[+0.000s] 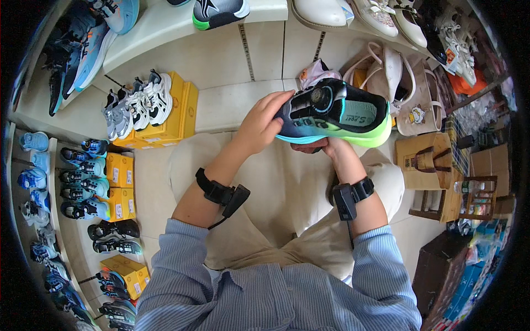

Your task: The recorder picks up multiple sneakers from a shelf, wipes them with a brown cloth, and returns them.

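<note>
A sneaker in black, blue and lime green, with a round dial on its tongue, is held up in front of me above my knees. Its toe points left and its opening faces up. My left hand is closed on the toe end, fingers over the top and thumb at the side. Under the sole, my right hand reaches up from below; its fingers are mostly hidden by the shoe. Pressed beneath the sole at that hand is a bunched dark reddish cloth.
Yellow shoe boxes topped with sneakers stand at the left. Shelves of shoes curve across the far side and down the left. Pale handbags, a cardboard box and a small wooden stool are on the right.
</note>
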A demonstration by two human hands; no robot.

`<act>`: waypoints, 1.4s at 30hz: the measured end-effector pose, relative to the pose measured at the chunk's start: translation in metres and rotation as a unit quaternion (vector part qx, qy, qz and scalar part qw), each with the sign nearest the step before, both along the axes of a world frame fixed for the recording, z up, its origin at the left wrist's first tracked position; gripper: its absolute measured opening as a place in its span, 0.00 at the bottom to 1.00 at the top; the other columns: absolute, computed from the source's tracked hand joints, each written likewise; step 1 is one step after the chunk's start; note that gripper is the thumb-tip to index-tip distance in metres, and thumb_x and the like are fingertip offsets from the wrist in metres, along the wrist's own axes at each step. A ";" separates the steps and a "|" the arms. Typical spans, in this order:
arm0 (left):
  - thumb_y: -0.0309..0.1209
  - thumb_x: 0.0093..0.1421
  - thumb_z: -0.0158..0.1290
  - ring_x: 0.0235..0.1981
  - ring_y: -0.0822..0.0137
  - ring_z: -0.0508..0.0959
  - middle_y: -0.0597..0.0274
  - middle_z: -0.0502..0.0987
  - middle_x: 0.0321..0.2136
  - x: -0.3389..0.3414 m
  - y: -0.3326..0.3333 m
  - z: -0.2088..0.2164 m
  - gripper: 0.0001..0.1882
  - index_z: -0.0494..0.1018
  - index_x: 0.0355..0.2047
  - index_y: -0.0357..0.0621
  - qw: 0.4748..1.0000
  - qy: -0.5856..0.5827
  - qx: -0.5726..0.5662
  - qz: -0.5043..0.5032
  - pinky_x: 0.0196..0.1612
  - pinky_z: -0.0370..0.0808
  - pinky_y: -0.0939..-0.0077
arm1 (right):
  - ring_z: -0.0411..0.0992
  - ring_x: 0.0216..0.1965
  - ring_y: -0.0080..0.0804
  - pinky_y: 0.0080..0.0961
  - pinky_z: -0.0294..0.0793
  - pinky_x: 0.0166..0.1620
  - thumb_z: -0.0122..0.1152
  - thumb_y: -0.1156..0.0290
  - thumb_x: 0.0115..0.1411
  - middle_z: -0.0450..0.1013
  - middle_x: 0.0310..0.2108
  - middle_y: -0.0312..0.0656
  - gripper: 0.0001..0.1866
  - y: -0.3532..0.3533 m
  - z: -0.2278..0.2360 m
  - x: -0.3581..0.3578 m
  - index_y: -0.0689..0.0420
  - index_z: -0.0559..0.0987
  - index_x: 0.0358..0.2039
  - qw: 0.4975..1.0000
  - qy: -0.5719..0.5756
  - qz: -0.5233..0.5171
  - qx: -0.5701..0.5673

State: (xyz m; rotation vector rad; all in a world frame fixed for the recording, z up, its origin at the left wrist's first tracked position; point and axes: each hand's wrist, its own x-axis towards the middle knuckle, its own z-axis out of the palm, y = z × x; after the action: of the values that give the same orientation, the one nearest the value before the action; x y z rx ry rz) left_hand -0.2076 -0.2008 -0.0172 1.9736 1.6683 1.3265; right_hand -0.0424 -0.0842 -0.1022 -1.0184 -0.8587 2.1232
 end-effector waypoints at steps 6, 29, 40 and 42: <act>0.49 0.30 0.64 0.53 0.51 0.60 0.45 0.61 0.50 0.019 0.001 -0.009 0.54 0.52 0.55 0.36 0.994 0.060 -0.062 0.061 0.55 0.57 0.64 | 0.70 0.40 0.34 0.31 0.73 0.40 0.42 0.60 0.59 0.69 0.42 0.46 0.18 -0.014 0.027 -0.002 0.59 0.68 0.43 0.997 -0.072 0.035 -0.019; 0.41 0.44 0.60 0.48 0.65 0.65 0.54 0.65 0.47 0.046 0.007 -0.034 0.41 0.54 0.53 0.33 0.904 -0.403 -0.126 -0.073 0.52 0.61 0.71 | 0.71 0.33 0.33 0.27 0.73 0.33 0.42 0.49 0.57 0.71 0.35 0.44 0.26 -0.059 0.009 -0.001 0.59 0.67 0.42 0.960 0.081 0.153 -0.222; 0.44 0.39 0.63 0.42 0.64 0.71 0.53 0.70 0.39 0.026 0.004 -0.026 0.39 0.61 0.48 0.36 0.961 -0.256 -0.098 0.023 0.45 0.66 0.72 | 0.65 0.47 0.41 0.37 0.65 0.49 0.43 0.47 0.55 0.65 0.49 0.46 0.30 -0.022 0.049 0.042 0.60 0.65 0.48 0.987 0.070 0.064 -0.131; 0.40 0.39 0.63 0.45 0.65 0.69 0.56 0.69 0.43 0.024 -0.003 -0.010 0.39 0.60 0.50 0.36 0.971 -0.072 -0.194 0.116 0.48 0.64 0.73 | 0.65 0.47 0.40 0.37 0.65 0.49 0.46 0.49 0.53 0.65 0.48 0.44 0.29 -0.005 0.035 0.057 0.59 0.66 0.48 0.927 0.246 0.238 -0.157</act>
State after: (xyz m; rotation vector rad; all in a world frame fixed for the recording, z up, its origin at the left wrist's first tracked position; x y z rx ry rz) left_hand -0.1835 -0.2033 -0.0277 1.4651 1.9546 1.0775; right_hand 0.0147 -0.0895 -0.0674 -0.3848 -0.5569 2.8261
